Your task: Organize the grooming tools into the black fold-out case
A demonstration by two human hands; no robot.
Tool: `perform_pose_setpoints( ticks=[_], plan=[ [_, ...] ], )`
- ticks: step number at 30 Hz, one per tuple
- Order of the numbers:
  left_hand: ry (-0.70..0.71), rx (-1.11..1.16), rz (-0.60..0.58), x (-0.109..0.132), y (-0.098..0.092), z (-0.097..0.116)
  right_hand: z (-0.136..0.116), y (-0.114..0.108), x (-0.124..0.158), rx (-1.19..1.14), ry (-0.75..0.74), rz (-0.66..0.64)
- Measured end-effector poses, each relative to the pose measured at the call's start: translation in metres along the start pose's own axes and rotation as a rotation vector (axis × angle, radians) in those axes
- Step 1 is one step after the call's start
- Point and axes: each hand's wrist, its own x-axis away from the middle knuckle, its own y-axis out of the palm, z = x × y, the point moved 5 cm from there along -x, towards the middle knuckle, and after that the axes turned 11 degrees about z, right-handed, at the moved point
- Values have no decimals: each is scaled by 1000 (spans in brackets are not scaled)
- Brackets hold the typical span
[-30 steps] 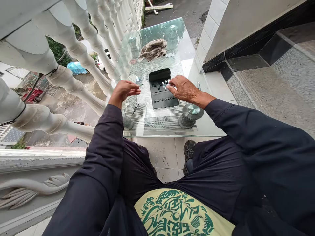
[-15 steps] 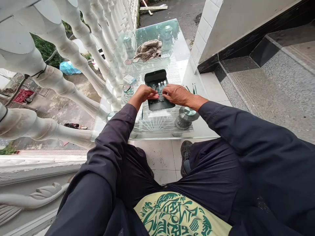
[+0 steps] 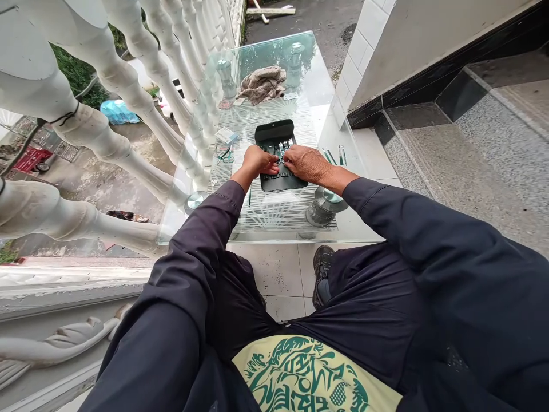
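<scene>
An open black manicure case (image 3: 283,182) lies on the glass table, its flap (image 3: 274,130) folded away from me. Several silvery nail clippers (image 3: 285,146) sit in its upper part, and a row of dark loops runs along the near side. Over the case my left hand (image 3: 258,162) pinches from the left, fingers closed. My right hand (image 3: 307,163) meets it from the right, thumb and fingers also pinched. Between the fingertips are what look like small scissors (image 3: 280,161) with ring handles; the fingers hide most of them.
Left of the case lie green-handled scissors (image 3: 226,155) and a small box (image 3: 226,135). Slim tools (image 3: 342,155) rest at right. A crumpled cloth (image 3: 262,86) lies at the far end. White balusters (image 3: 141,103) border the left, stone steps (image 3: 454,149) the right.
The view has shifted slightly. Both hands stay pinched together over the case, with only small finger movements.
</scene>
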Motion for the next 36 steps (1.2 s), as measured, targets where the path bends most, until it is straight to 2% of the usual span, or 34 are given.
perform_pose_setpoints(
  ticks=[3,11,20,31,36],
  plan=[
    [101,-123,112,13,-3,7,-6,-6,1,66,17,-30],
    [121,-133,105,15,-3,0,-11,-17,2,147,-37,-97],
    [157,-118,91,27,-4,0,-22,-11,-6,256,-166,-167],
    [182,-97,95,42,-2,7,-16,-13,0,165,-77,-102],
    [284,-288,144,38,2,11,-7,-12,0,172,-37,-127]
  ],
)
